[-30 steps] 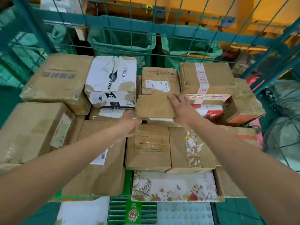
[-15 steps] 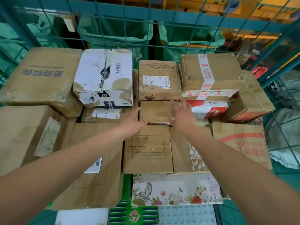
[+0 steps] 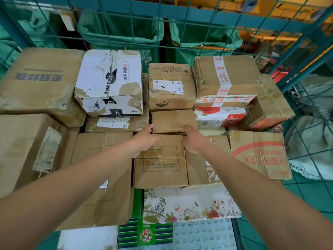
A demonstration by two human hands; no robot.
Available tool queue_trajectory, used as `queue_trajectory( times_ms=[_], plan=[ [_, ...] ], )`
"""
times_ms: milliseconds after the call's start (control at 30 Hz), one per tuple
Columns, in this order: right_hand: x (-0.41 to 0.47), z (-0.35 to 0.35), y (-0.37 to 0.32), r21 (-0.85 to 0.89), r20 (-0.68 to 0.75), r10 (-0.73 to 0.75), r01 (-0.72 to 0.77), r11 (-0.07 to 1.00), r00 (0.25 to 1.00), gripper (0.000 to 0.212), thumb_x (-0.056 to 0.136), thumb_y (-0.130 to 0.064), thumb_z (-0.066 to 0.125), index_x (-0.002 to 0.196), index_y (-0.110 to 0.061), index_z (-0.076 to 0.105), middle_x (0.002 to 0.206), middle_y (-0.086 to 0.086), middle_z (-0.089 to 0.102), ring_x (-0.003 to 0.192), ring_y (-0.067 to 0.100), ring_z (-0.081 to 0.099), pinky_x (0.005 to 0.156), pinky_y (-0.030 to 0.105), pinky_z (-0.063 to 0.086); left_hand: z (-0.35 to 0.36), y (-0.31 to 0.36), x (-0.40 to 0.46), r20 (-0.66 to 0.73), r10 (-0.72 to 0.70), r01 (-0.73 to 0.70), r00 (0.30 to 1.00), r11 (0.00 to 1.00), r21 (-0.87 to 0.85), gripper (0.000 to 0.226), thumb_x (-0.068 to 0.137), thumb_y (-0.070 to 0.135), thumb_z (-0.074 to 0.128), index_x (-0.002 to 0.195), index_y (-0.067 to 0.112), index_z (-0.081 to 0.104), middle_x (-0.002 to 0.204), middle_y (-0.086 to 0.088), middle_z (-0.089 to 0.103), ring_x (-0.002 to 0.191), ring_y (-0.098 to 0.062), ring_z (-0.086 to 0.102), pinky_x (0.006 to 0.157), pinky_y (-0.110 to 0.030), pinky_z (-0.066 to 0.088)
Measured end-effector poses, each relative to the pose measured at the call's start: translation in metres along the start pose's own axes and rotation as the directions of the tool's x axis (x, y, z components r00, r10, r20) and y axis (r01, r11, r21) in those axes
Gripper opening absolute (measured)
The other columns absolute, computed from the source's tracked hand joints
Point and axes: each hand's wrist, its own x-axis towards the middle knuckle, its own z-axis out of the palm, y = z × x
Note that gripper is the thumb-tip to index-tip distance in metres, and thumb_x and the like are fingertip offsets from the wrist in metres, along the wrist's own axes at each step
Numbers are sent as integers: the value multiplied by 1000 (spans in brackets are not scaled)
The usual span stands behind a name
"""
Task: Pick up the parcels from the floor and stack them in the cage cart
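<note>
Both the left hand (image 3: 146,139) and right hand (image 3: 193,140) rest loosely uncurled at the small brown parcel's (image 3: 173,120) near edge.

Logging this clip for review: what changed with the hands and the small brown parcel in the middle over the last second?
The right hand, which lay flat on top of the small brown parcel, slid back to its near edge. The left hand stayed at the near left corner. The parcel now sits settled against the labelled box behind it. The other stacked parcels and the cage cart look unchanged.

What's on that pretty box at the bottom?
Flowers and green ferns on white box, head view.
</note>
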Motion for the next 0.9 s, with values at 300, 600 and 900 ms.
queue_trajectory(
  times_ms=[300, 600, 900],
  plan=[
    [-97, 1, -26, 589, -7, 207, -163, 791, 978, 67, 105, -42, 53, 164, -27, 25, 168, -1, 28, 149, 24, 36, 107, 30, 34, 20, 17, -48, 36, -16, 17, 999, 1000, -21, 78, 98, 31, 65, 162, 31, 21, 144, 2, 43, 85, -9, 53, 79, -31, 50],
    [-199, 3, -18, 857, -17, 288, -134, 498, 958, 64, 101, -52, 56, 158, -28, 37, 163, -3, 36, 143, 28, 43, 120, 47, 37, 30, 40, -129, 119, 74, -76, 990, 997, 7, 71, 98, 34, 66, 160, 35, 29, 159, 0, 38, 133, -23, 48, 105, -40, 51],
    [-348, 19, 34, 975, -64, 345, -15, 222, 936, 61, 105, -51, 51, 156, -21, 39, 152, 2, 50, 131, 23, 52, 108, 37, 46, 136, 63, -217, 291, 180, -189, 940, 982, 5, 43, 100, 28, 65, 140, 25, 51, 145, -1, 55, 123, -20, 54, 102, -39, 48]
  ],
)
